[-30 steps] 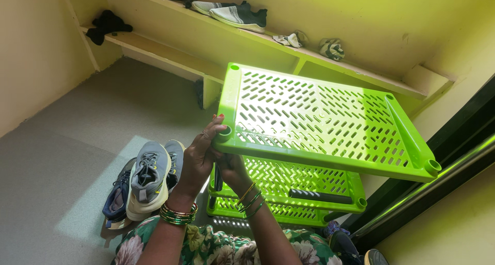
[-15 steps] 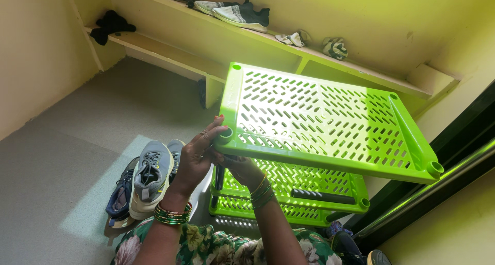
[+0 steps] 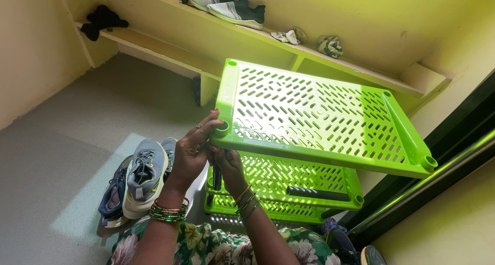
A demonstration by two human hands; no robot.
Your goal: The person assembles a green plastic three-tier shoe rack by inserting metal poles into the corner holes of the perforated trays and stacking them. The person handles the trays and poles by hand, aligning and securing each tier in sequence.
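- Top green tray (image 3: 319,118) is up in the air & tilted, not snapped on yet. It sits at 12–2 o'clock from the hands.
- L hand (image 3: 192,154) is curled on the tray's near-left corner, thumb by the round corner hole (image 3: 223,126), fingers a bit spread.
- R hand (image 3: 229,164) is under that same corner, fingers closed round a dark pole (image 3: 217,178) I think; hard to see.
- Lower green trays (image 3: 289,185) at 3 o'clock from the hands look stacked already. A loose dark pole (image 3: 317,193) lies on one.
- So: bottom part done, top tray + poles left, I'd say.
- Gray shoe (image 3: 143,175) & blue shoe (image 3: 114,193) wait on the floor (image 3: 62,156) at 9 o'clock.
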